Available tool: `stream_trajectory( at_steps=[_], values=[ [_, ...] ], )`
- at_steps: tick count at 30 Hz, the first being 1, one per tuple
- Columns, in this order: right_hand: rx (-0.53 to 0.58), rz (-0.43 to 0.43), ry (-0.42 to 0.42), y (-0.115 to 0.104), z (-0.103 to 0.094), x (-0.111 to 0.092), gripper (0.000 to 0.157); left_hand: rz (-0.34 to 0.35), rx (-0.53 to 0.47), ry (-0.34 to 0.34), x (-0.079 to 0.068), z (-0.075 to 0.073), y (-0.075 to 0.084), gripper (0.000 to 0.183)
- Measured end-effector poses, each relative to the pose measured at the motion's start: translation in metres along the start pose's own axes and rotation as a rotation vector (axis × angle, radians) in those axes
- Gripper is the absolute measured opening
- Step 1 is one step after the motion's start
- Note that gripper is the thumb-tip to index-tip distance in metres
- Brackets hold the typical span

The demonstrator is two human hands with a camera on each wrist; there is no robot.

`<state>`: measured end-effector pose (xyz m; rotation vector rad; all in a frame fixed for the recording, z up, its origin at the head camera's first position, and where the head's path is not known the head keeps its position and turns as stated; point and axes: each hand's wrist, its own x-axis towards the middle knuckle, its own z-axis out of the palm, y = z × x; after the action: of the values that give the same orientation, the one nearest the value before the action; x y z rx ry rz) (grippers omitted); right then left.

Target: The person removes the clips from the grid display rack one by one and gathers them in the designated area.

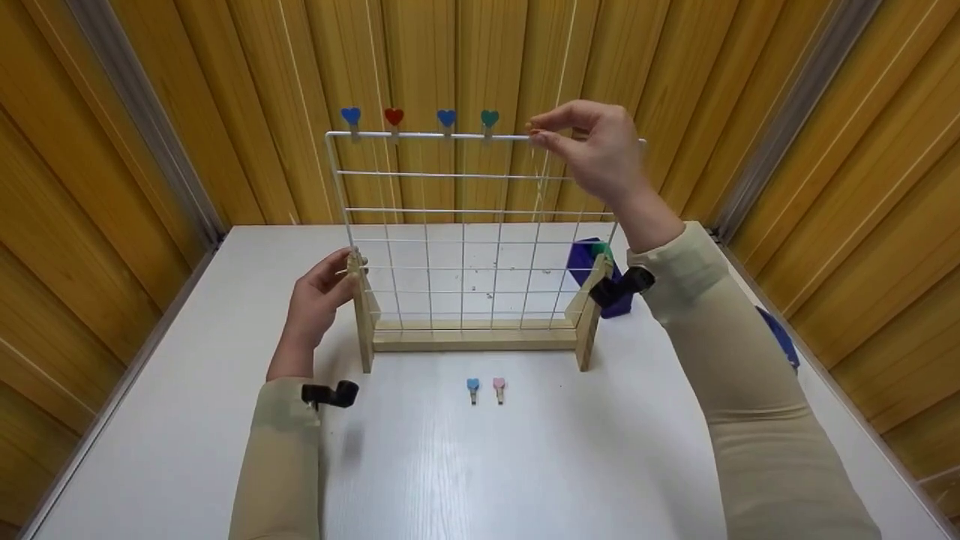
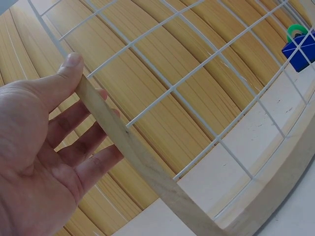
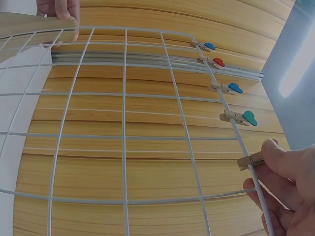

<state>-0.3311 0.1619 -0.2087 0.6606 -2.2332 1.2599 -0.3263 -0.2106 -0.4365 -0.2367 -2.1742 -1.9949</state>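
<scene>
A white wire grid (image 1: 463,212) stands upright in a wooden stand (image 1: 480,345). Wooden clothespins with heart tops sit along its top wire: blue (image 1: 350,115), red (image 1: 394,116), blue (image 1: 446,118) and green (image 1: 490,118). To their right, my right hand (image 1: 600,146) pinches another clothespin (image 3: 250,161) between thumb and finger; its jaws lie across the top wire, its heart hidden by the fingers. My left hand (image 1: 315,304) holds the stand's left side post (image 2: 128,140), thumb on one side and fingers on the other.
Two more clothespins, one with a light blue heart (image 1: 472,385) and one with a pink heart (image 1: 499,384), lie on the white table before the stand. Behind its right post sits a dark blue box (image 1: 616,306) with a green part. A blue object (image 1: 780,337) lies beyond the right arm.
</scene>
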Motion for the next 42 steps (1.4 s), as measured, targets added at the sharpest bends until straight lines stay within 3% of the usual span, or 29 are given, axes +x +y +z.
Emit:
stream_trajectory(
  at_steps=[5, 11, 16, 21, 31, 42],
  values=[
    [0.078, -0.091, 0.042, 0.004, 0.003, -0.001, 0.012, 0.004, -0.004, 0.002, 0.0, 0.0, 0.0, 0.05],
    [0.174, -0.113, 0.079, -0.001, -0.002, -0.005, 0.014, 0.009, 0.006, 0.006, -0.001, 0.001, -0.001, 0.051],
    [0.333, -0.089, 0.037, -0.006, -0.006, -0.017, 0.017, 0.021, 0.003, 0.008, -0.001, 0.0, -0.002, 0.052],
    [0.406, -0.058, -0.021, -0.002, -0.003, -0.036, 0.018, 0.021, -0.01, 0.009, -0.002, 0.0, -0.002, 0.053],
    [0.356, 0.072, -0.126, 0.021, 0.013, -0.073, 0.025, 0.025, -0.017, 0.006, -0.002, 0.0, -0.002, 0.051],
    [0.437, 0.34, -0.238, 0.063, 0.039, -0.128, 0.028, 0.016, -0.007, 0.015, 0.0, 0.002, -0.001, 0.052]
  ],
)
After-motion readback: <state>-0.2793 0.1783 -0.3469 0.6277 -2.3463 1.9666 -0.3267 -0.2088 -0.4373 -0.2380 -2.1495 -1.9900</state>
